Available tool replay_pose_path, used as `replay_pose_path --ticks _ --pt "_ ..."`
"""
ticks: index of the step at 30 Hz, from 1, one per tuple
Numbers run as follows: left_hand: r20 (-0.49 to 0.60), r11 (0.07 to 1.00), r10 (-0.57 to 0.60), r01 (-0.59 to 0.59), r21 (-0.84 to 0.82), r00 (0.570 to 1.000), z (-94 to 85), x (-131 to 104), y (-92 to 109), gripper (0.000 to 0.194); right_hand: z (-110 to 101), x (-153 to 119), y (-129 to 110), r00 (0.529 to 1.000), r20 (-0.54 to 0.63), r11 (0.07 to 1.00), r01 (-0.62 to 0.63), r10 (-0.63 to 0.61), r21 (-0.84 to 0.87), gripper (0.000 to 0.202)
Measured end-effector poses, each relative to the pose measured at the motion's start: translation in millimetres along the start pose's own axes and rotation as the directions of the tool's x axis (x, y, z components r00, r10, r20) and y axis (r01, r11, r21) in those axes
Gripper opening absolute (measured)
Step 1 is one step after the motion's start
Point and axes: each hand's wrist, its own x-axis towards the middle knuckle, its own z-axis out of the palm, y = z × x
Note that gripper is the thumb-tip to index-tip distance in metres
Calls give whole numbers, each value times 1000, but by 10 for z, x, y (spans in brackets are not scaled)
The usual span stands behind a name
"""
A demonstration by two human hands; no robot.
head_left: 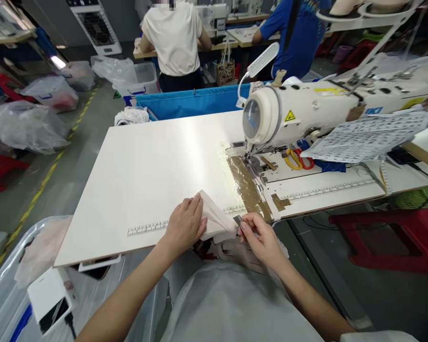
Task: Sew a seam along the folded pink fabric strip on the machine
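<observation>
My left hand [186, 221] lies flat on a folded piece of white fabric [216, 219] at the near edge of the white sewing table [153, 166]. My right hand [260, 237] pinches a small dark metal tool [238, 221] against the fabric's right end. More white cloth hangs off the table edge into my lap. The sewing machine [306, 111] stands to the right and beyond, its needle over a brown taped strip [249, 190].
Yellow and red scissors [297, 159] and a printed sheet [371, 135] lie under the machine arm. A blue bin [192, 100] is behind the table. Clear plastic tubs sit at my left. Two people work with their backs to me at far benches. A red stool [388, 237] stands at right.
</observation>
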Motion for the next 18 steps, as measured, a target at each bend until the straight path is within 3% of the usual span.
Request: replay_pose_path --ticks 3,6,9,12,15,18 --pt "-80 997 60 -57 47 995 36 2 28 43 31 -23 28 993 -88 993 86 -79 81 36" --pt "-174 971 211 -185 155 962 138 47 -38 33 97 39 -26 930 -139 940 336 -341 -58 31" --pt "-206 852 482 -402 334 851 213 136 -190 22 156 124 -49 807 -143 809 529 -573 -257 29" --pt "-153 754 616 -522 399 773 232 208 -292 21 163 183 45 731 -137 712 577 -669 -399 32" --pt "-144 760 614 -533 372 776 267 274 -277 26 80 256 201 698 -139 650 549 -702 -525 31" --pt "-152 793 572 -495 355 806 347 340 -194 30 -55 337 311 699 -122 604 502 -705 -619 31"
